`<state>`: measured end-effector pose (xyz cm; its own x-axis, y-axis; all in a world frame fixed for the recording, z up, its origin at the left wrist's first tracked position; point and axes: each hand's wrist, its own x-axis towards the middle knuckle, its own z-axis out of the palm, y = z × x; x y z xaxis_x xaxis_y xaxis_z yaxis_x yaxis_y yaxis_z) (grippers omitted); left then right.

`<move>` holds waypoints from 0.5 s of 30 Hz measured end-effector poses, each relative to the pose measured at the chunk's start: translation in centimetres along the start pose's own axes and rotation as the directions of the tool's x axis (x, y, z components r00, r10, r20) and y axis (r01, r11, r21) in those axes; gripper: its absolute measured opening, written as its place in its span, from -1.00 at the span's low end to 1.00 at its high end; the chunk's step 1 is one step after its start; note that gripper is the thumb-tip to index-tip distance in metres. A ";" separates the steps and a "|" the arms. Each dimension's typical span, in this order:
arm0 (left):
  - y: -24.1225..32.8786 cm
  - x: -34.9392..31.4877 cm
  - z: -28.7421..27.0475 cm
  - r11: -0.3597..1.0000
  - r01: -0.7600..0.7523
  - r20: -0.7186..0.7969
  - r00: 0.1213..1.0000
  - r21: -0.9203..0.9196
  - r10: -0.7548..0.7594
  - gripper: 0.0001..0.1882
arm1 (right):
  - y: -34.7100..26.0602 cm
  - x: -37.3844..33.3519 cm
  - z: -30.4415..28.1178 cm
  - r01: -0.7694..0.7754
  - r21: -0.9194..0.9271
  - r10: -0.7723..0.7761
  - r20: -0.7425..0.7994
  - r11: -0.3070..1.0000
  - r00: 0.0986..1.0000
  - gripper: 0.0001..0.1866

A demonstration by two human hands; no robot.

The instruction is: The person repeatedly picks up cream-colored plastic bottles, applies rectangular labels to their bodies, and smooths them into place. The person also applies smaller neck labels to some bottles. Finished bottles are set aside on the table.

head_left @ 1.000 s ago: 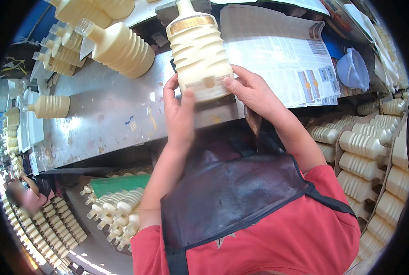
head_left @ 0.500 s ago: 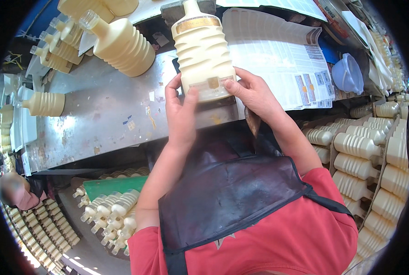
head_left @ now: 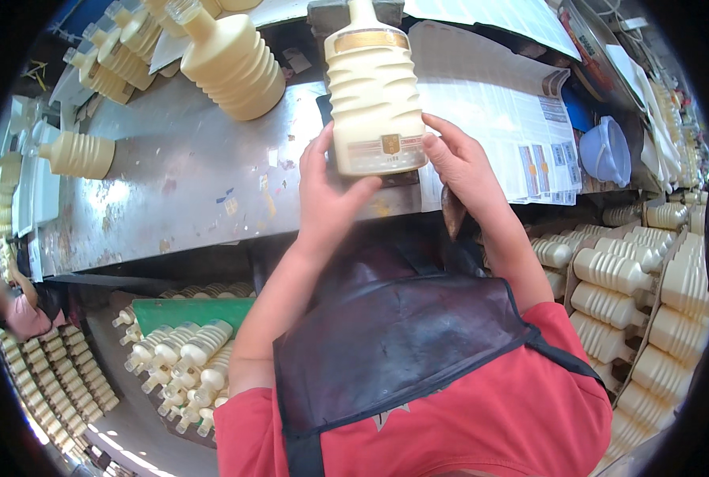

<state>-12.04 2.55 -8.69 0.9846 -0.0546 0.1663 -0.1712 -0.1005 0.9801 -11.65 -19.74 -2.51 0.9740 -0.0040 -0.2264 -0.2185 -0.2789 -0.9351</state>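
Note:
A cream-coloured ribbed plastic bottle (head_left: 374, 99) lies on a dark support (head_left: 398, 179), its base toward me and its neck pointing away. It carries a gold band at the shoulder and a label with a small gold crest near the base. Along its lower left edge, my left hand (head_left: 328, 191) is open, fingertips by the side and thumb stretched out just below the base. My right hand (head_left: 467, 171) grips the lower right edge, thumb and fingertips against it. The far sides of the fingers are hidden.
Sheets of printed labels (head_left: 490, 111) lie on the metal table (head_left: 187, 187), near a pale blue bucket (head_left: 605, 151). More bottles stand at left, including a large one (head_left: 234, 67). Bottles fill boxes (head_left: 609, 274) at right and lie by a green board (head_left: 187, 316). Another person (head_left: 32, 314) is far left.
My left thumb has come off the bottle's front and now sits below its base. My right thumb has slid outward from the label to the edge. The whole view has shifted slightly.

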 end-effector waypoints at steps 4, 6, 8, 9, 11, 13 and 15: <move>1.4 0.2 -0.4 0.953 -0.151 0.001 0.988 0.262 0.156 -0.07 | -1.3 -0.1 0.2 -0.040 0.080 0.033 0.086 0.996 0.996 -0.36; 1.9 0.2 -0.4 0.953 -0.155 -0.003 0.987 0.259 0.161 -0.11 | -1.3 -0.1 -0.1 -0.119 0.084 0.107 0.128 0.989 0.986 -0.36; 1.8 0.3 -0.2 0.966 -0.158 -0.032 0.985 0.206 0.168 -0.18 | -1.2 -0.2 0.2 -0.102 0.078 0.093 0.118 0.992 0.989 -0.36; 1.4 0.4 0.0 0.975 -0.161 -0.056 0.984 0.152 0.171 -0.23 | -1.1 -0.2 0.4 -0.095 0.076 0.086 0.110 0.993 0.990 -0.37; 1.1 0.7 0.5 0.987 -0.137 -0.104 0.984 0.080 0.145 -0.33 | -0.9 -0.1 0.6 -0.069 0.047 0.064 0.105 0.996 0.992 -0.37; 0.9 0.9 1.0 0.996 -0.079 -0.138 0.987 0.040 0.083 -0.42 | -0.9 -0.1 0.7 -0.057 0.030 0.054 0.088 0.998 0.995 -0.37; 0.3 1.0 1.2 0.998 -0.069 -0.150 0.986 0.009 0.070 -0.49 | -1.1 -0.2 1.0 -0.049 0.026 0.047 0.068 0.998 0.997 -0.37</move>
<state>-11.19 1.31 -8.37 0.9646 0.0883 0.2486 -0.2391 -0.1051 0.9653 -11.66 -18.48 -1.71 0.9564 0.0480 -0.2880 -0.2672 -0.2532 -0.9298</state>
